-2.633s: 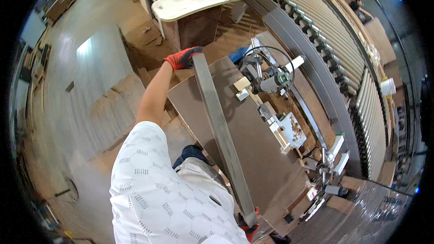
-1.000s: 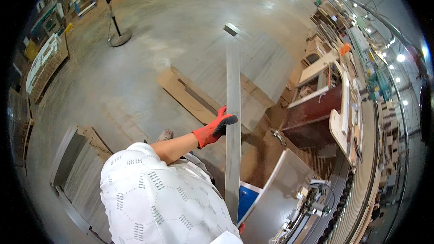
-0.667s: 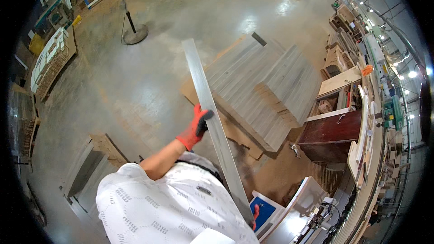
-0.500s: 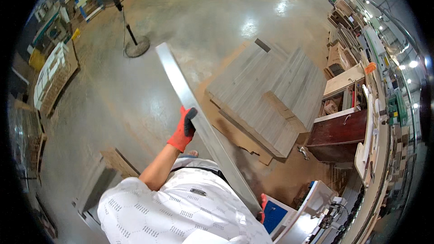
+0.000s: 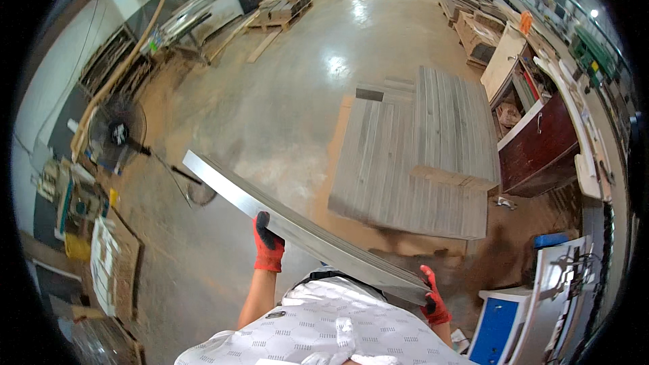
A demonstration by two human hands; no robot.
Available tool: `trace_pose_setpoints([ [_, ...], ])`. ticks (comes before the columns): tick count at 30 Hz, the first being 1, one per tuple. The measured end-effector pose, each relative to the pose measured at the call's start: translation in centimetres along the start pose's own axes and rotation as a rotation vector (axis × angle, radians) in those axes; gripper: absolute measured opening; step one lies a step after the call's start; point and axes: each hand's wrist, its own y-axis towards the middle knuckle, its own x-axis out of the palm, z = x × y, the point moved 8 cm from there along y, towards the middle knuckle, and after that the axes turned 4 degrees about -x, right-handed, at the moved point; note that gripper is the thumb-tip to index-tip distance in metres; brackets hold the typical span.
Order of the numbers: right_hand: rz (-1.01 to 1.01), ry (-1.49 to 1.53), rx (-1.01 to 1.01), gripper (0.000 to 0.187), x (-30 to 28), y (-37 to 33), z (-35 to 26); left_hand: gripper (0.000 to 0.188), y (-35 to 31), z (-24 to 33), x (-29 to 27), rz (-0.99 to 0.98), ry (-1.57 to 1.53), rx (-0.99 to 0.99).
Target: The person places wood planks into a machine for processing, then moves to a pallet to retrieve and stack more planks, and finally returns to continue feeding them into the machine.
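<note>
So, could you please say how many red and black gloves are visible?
2: one on the left hand, against the long grey piece; one on the right hand, at its right end.

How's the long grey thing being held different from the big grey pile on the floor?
The left hand and right hand hold the long grey thing up; the big grey pile rests on the floor. The thing is narrow, the pile wide. Both are grey.

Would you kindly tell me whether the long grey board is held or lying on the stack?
Held: the left hand and right hand support the board, apart from the stack.
</note>
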Motion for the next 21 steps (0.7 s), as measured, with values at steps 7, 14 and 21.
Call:
trace_pose_setpoints([
  [7, 0.061, 0.1, -0.019, 0.11, 6.6, 10.3, -1.0, 0.029, 14.9, 4.4, 8.5, -0.089, 0.096, -0.083],
  [14, 0.287, 0.277, -0.104, 0.108, 11.6, 16.1, -2.7, 0.03, 30.7, -0.2, 14.7, -0.15, 0.126, -0.28],
  [21, 0.732, 0.317, -0.207, 0.105, 18.2, 24.1, 0.3, 0.052, 50.8, -14.3, 17.7, -0.184, 0.263, -0.652],
])
